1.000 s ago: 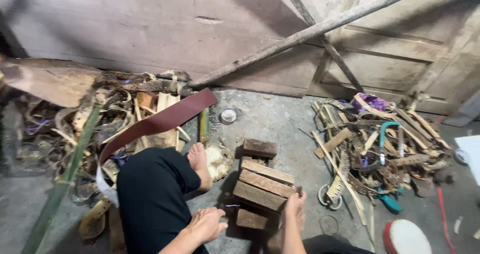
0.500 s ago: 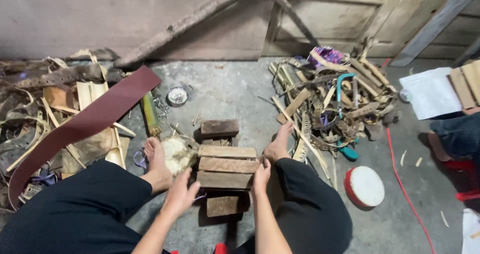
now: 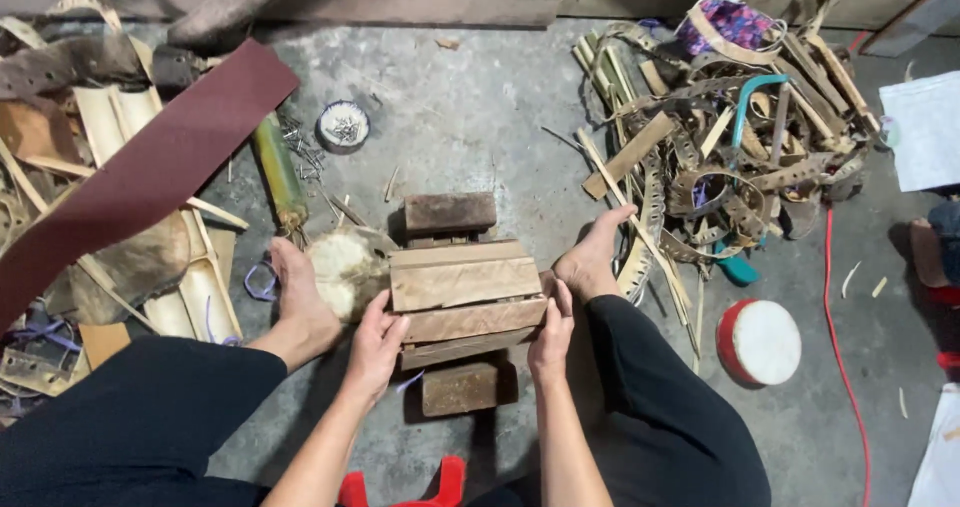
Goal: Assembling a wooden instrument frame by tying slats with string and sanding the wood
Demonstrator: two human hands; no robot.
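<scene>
Between your bare feet, your left hand (image 3: 375, 342) and right hand (image 3: 552, 335) now press flat against the two ends of the stack of wooden slats (image 3: 465, 297), fingers open, squaring it up. A second ago the right hand was only arriving. The stack rests across two dark wooden blocks (image 3: 450, 213) on the concrete floor (image 3: 470, 117); a red-rimmed drum (image 3: 759, 341) lies right.

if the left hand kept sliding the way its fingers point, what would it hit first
The left hand already touches the stack of wooden slats; its fingers point up and right, so it would likely just press into that stack.
</scene>
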